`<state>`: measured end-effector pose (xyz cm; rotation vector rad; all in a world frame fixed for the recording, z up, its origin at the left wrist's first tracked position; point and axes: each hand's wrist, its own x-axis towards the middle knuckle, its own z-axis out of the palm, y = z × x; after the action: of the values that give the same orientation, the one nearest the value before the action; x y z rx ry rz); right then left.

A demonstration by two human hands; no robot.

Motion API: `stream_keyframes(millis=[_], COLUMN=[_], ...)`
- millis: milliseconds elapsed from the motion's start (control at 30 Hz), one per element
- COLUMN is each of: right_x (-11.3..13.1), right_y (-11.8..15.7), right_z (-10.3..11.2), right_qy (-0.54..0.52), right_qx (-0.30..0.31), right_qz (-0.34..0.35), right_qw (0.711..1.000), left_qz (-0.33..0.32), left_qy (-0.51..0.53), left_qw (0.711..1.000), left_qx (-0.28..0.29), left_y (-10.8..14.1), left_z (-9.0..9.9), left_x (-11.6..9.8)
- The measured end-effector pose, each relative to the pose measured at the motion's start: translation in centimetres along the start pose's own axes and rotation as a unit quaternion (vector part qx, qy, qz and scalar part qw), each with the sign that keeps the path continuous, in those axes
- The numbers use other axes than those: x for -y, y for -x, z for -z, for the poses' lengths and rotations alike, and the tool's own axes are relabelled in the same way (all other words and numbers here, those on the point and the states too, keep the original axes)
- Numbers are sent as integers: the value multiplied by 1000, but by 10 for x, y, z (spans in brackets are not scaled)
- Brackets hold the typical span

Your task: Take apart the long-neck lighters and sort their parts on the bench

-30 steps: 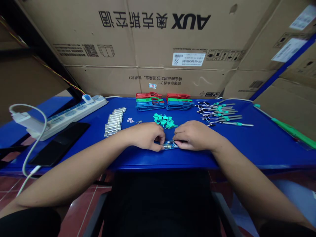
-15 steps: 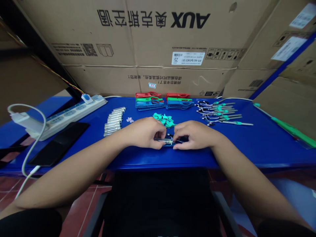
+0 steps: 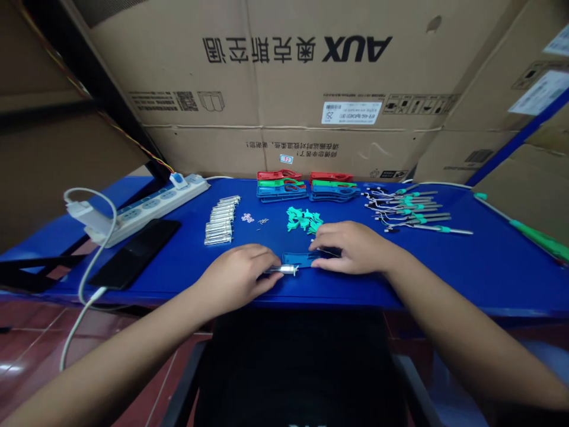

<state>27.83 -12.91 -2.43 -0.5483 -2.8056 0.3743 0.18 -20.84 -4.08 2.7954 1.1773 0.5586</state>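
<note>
My left hand [image 3: 242, 274] is closed around a slim silvery cylinder [image 3: 284, 269] with a small pale fitting at its tip. Just beyond it a blue plastic shell [image 3: 297, 259] lies flat on the table. My right hand [image 3: 351, 246] curls over the right end of that shell, thumb and fingers gripping it. A dark part and a thin wire show between those fingers, partly hidden. Behind the hands is a heap of teal plastic pieces [image 3: 304, 219]. More silvery cylinders [image 3: 221, 220] stand in a row to the left, beside small pink pieces [image 3: 248, 217] and tiny screws [image 3: 264, 221].
Stacked red, green and blue shells [image 3: 282, 193] sit along the back, before a large cardboard box [image 3: 284, 89]. Metal rods with teal collars and wires [image 3: 422, 213] lie right. On the left are a power strip [image 3: 153, 207] and a black phone [image 3: 136, 255].
My left hand has drawn left and nearer with the cylinder, away from my right hand, uncovering the blue shell. My right hand stays at the shell's right end. The view has shifted slightly.
</note>
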Motion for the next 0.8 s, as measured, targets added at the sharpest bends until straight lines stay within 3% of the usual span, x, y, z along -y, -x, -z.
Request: stream_keyframes(millis=[167, 333, 600, 800], right_x=[20, 22, 19, 23], right_y=[-17, -28, -29, -30], right_z=[-5, -12, -19, -22], right_qy=[-12, -27, -11, -31], right_qx=[22, 54, 31, 28], right_qz=[63, 90, 123, 110], right_qw=[998, 994, 992, 993], left_qz=[-4, 13, 21, 11], left_qy=[26, 47, 80, 82], left_qw=[1000, 999, 997, 997], left_qx=[-13, -8, -9, -8], left_y=[10, 17, 19, 18], left_z=[1, -1, -3, -4], left_x=[-4, -5, -4, -4])
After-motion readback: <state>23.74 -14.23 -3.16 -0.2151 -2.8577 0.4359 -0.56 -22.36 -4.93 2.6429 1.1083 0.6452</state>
